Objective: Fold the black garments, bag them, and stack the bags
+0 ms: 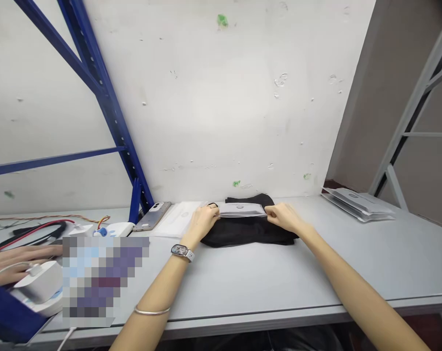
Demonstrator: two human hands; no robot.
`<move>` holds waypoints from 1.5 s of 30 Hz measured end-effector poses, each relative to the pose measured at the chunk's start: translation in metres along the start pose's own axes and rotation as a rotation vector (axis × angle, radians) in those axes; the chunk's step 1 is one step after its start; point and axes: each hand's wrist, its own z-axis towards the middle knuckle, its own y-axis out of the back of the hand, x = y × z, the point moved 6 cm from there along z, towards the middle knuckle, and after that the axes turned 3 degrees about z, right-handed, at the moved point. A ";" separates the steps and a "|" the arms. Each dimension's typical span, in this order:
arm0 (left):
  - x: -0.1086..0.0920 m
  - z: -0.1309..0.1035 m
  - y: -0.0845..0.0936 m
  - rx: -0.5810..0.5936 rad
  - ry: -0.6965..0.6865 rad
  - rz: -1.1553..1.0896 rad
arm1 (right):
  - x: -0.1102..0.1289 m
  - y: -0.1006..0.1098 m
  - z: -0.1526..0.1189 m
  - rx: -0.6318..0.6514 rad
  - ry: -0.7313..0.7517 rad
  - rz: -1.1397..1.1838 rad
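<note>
A white packet point(241, 209) with a small printed mark lies over black fabric point(242, 231) on the grey table point(264, 278). My left hand point(205, 219), with a ring and a watch at the wrist, is closed on the packet's left end. At the opposite end, my right hand point(283, 217) pinches the packet's edge with its fingers curled. The black fabric shows behind the packet and in front of it.
White bags point(175, 219) and a phone point(153, 217) lie left of my hands. More white packets point(357, 202) are stacked at the right. Another person's hand point(19, 261), chargers point(41, 282) and cables are at far left, beside a blue frame point(111, 112).
</note>
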 end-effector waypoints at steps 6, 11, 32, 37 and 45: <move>0.004 -0.001 -0.006 0.044 0.010 -0.178 | -0.001 -0.007 -0.001 0.079 0.013 0.028; 0.006 0.002 -0.010 0.036 -0.011 -0.295 | -0.001 -0.009 -0.002 0.111 0.005 0.023; -0.024 -0.002 -0.002 0.014 -0.122 -0.076 | 0.052 -0.020 -0.003 0.061 0.198 -0.159; -0.038 -0.001 0.005 -0.117 -0.188 0.023 | 0.056 -0.031 -0.002 0.019 0.165 -0.243; -0.088 -0.008 0.017 -0.147 -0.300 -0.094 | 0.056 -0.047 0.003 0.060 -0.008 -0.135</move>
